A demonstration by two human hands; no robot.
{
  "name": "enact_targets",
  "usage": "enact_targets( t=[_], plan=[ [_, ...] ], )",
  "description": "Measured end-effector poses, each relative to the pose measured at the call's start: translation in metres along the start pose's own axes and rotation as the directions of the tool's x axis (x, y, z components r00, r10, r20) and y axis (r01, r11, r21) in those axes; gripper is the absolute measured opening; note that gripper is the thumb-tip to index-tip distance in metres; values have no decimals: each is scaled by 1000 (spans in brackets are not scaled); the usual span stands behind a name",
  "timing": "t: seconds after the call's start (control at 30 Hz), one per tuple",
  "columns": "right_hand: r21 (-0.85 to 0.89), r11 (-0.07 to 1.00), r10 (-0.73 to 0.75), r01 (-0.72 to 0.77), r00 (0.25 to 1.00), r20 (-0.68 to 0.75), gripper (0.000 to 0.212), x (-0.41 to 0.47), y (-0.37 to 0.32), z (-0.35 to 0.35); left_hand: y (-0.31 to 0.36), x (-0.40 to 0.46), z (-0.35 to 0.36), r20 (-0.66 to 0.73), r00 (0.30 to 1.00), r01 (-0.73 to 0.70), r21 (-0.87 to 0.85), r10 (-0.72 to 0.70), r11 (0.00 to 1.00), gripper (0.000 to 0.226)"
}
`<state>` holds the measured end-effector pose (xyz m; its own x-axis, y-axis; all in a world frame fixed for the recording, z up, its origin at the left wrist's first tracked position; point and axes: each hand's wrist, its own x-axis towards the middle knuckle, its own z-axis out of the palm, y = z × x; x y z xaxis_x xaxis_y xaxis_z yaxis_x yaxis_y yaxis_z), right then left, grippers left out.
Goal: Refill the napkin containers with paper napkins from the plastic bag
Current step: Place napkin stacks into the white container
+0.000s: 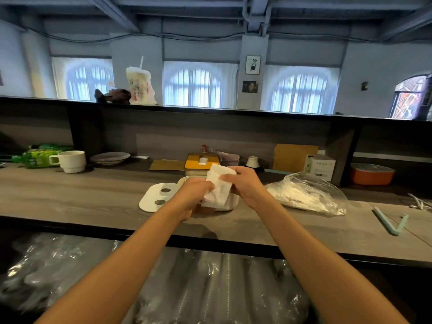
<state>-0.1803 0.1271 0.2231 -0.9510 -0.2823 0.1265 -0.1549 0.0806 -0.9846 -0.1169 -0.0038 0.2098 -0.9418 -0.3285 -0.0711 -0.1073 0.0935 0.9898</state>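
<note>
A long grey wood-grain surface (93, 195) runs across a room with arched, curtained windows, grey walls and exposed ceiling beams; a dark raised ledge stands behind it. At the middle of the surface sits the napkin container (230, 204), mostly hidden by the hands. Its white lid (153, 197), with two round holes, lies flat just left of the container. The plastic bag (306, 195) of napkins lies to the container's right. Directly above the container, both hands hold a stack of paper napkins (218, 187): the left hand (195, 195) has its fingers curled round the lower left edge, the right hand (245, 183) pinches the upper right. The stack's long axis tilts from lower left up to the far right.
</note>
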Motion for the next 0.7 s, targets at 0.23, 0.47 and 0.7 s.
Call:
enact_targets(
  t=[0.23,0.47,0.7],
  plan=[
    [19,953,302,-302,953,6,40,42,-8,48,15,27,-22,-80,995,-72,-64,67,995,23],
    [-95,942,317,-322,946,-68,34,86,-14,71,6,57,-57,-287,910,-229,255,300,939,29],
    [-511,813,321,-281,947,-10,35,93,10,91,-22,80,-72,-160,987,-33,-55,24,998,55]
  ],
)
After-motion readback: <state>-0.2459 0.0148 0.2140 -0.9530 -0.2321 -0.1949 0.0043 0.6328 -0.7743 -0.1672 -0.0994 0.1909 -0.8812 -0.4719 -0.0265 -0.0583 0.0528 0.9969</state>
